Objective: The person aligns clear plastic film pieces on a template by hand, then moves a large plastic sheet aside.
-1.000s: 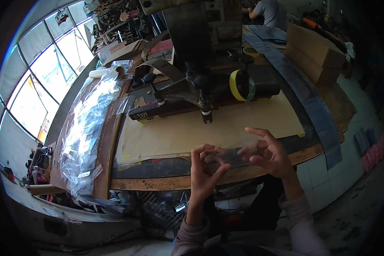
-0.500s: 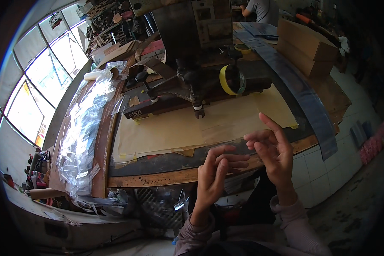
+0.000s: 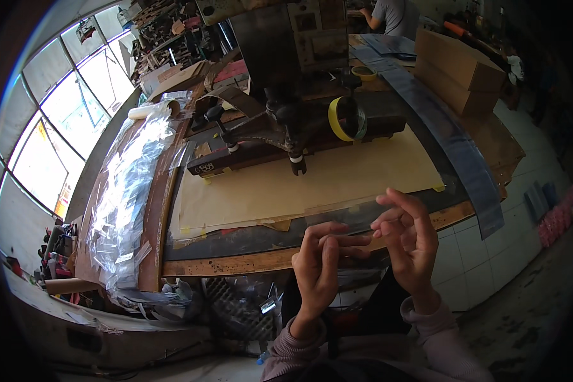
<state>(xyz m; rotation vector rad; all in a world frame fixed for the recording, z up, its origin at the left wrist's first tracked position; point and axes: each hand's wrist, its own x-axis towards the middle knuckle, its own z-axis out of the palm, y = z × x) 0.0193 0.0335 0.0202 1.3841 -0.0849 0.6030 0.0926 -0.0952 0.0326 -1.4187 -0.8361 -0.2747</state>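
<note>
We look down on a long wooden desk (image 3: 235, 262) covered by a tan sheet (image 3: 312, 184), with a dark press machine (image 3: 286, 83) standing at twelve o'clock and a heap of clear plastic bags (image 3: 124, 197) along the desk at nine o'clock. A roll of yellow tape (image 3: 345, 119) sits beside the machine at one o'clock. Since a second ago our view has tilted closer and our two hands have drawn together at five o'clock, just in front of the desk edge. Our left hand (image 3: 318, 267) and right hand (image 3: 410, 239) now pinch a thin clear plastic strip (image 3: 353, 240) between their fingertips, the other fingers fanned loose. We judge the strip is being worked open or straightened, a step only just begun
</note>
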